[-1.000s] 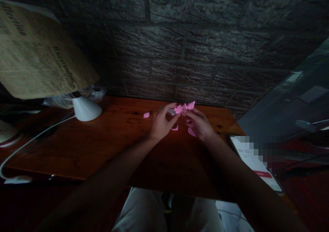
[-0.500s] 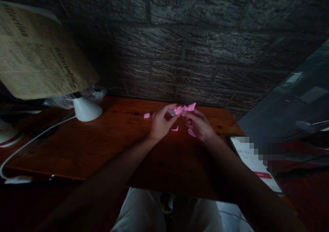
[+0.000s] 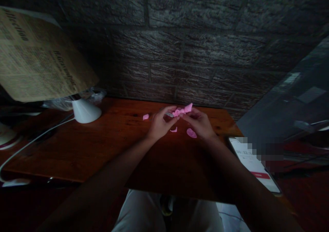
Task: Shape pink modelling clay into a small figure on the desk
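Note:
Between my two hands, above the wooden table [image 3: 108, 139], is a bumpy pink piece that looks like modelling clay [image 3: 188, 108], with a pointed end toward the upper right. My left hand [image 3: 161, 121] pinches its left end, where something small and pale shows by the fingers. The fingers of my right hand [image 3: 199, 120] are closed on its right part. Loose pink bits lie on the table: a small lump [image 3: 146, 117] left of my left hand, a thin curved scrap [image 3: 174, 130] between the hands, and a flat oval piece [image 3: 191, 133] below my right hand.
A lamp with a white base [image 3: 86, 111] and newsprint shade [image 3: 38, 57] stands at the left, its white cable [image 3: 33, 141] running over the table edge. A lit phone [image 3: 253, 163] lies at the right. Behind the table rises a dark brick wall [image 3: 164, 47].
My right hand has turned slightly, and the pink piece has tilted and shifted a little left. The flat oval on the table now shows fully. The view has moved slightly.

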The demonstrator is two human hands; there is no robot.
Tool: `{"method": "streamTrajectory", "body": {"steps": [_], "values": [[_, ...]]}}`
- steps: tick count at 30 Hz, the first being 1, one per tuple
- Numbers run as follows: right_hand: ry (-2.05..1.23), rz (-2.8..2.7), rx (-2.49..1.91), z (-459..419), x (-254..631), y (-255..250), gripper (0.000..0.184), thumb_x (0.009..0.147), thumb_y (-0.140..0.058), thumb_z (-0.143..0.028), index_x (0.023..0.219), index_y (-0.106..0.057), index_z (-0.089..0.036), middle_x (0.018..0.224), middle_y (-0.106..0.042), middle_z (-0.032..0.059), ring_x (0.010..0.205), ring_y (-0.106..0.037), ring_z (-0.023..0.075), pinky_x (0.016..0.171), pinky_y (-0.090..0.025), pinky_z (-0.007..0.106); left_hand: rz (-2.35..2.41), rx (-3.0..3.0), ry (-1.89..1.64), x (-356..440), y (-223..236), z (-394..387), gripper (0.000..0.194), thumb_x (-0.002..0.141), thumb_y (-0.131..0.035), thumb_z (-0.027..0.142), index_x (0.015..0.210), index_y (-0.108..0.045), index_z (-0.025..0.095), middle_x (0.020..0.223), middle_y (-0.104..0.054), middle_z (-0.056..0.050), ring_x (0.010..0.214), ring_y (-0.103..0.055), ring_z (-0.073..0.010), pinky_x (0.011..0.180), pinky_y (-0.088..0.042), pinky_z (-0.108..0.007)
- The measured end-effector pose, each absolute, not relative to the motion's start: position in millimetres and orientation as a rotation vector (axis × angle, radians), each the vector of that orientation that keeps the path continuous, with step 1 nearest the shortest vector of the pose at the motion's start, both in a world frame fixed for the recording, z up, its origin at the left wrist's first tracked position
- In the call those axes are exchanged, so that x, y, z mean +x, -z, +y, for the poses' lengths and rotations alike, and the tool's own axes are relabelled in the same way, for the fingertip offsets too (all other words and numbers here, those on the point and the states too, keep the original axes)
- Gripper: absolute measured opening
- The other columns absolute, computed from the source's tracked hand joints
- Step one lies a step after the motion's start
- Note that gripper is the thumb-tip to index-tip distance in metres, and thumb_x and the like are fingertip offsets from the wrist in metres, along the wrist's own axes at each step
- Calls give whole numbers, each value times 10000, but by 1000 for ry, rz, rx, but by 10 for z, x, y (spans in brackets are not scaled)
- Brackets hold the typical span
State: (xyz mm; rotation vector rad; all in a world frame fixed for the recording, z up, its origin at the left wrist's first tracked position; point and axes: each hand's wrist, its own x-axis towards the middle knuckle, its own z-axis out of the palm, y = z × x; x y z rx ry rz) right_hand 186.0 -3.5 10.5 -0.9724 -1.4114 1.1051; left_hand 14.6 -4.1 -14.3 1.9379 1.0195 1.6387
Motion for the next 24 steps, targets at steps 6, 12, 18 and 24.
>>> {"method": "streamTrajectory", "body": {"steps": [6,12,18,24], "values": [[-1025,-1499,-928,7,1883,-58,276,703,-823,-409,925,-752,-263,739,-705,-13,701,-613,160,725,-482,337,884,1659,-1490,123,224,69,314,813,-764,254,1101,-655,189,1065,-775,-94,926,-750,-188,784,-612,-316],[-883,-1475,-1035,38,1927,-68,273,753,-790,-459,929,-771,-251,818,-733,21,745,-631,177,745,-495,355,876,1430,-1374,8,256,145,284,816,-736,229,1085,-648,196,1099,-777,-101,928,-760,-195,696,-613,-285],[-816,-1418,-1121,56,1937,-45,335,736,-806,-472,971,-765,-237,1018,-749,68,895,-666,211,818,-515,373,857,1378,-1247,-40,231,138,320,816,-736,195,1125,-654,204,1160,-762,-107,993,-749,-192,762,-615,-288],[-1048,-1490,-964,63,1879,35,238,714,-820,-435,865,-764,-260,940,-763,31,902,-680,204,901,-519,388,842,1420,-1221,-28,304,164,364,778,-765,160,1123,-653,200,1076,-779,-103,938,-760,-196,778,-619,-318]]}}
